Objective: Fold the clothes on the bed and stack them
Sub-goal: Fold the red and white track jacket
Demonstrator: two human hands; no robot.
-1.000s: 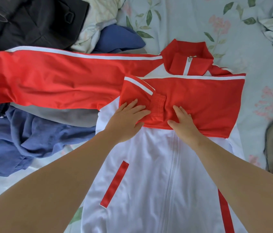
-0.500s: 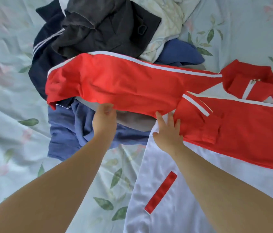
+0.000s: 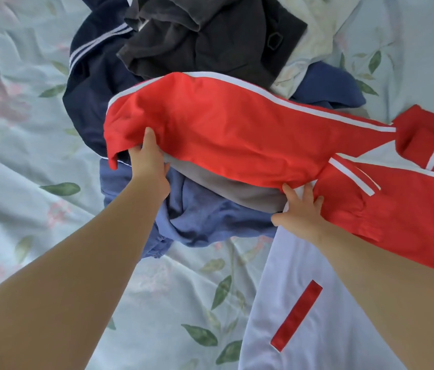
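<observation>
A red and white track jacket (image 3: 304,303) lies face up on the bed at the right. One red sleeve (image 3: 410,209) is folded across its chest. The other red sleeve (image 3: 224,134) stretches left over a pile of clothes. My left hand (image 3: 148,161) grips that sleeve near its cuff, thumb on top and fingers under the cloth. My right hand (image 3: 298,212) presses with spread fingers on the jacket where this sleeve meets the body.
Under the long sleeve lies a heap: a blue garment (image 3: 200,217), a grey one (image 3: 237,188), a navy striped one (image 3: 90,84), a dark grey one (image 3: 205,36) and pale cloth (image 3: 314,41). The floral bedsheet (image 3: 37,209) spreads to the left and front.
Both hands left the folded sleeve. The left hand went out to the far sleeve and took hold near its cuff; the right hand moved to the sleeve's base. The view swung left.
</observation>
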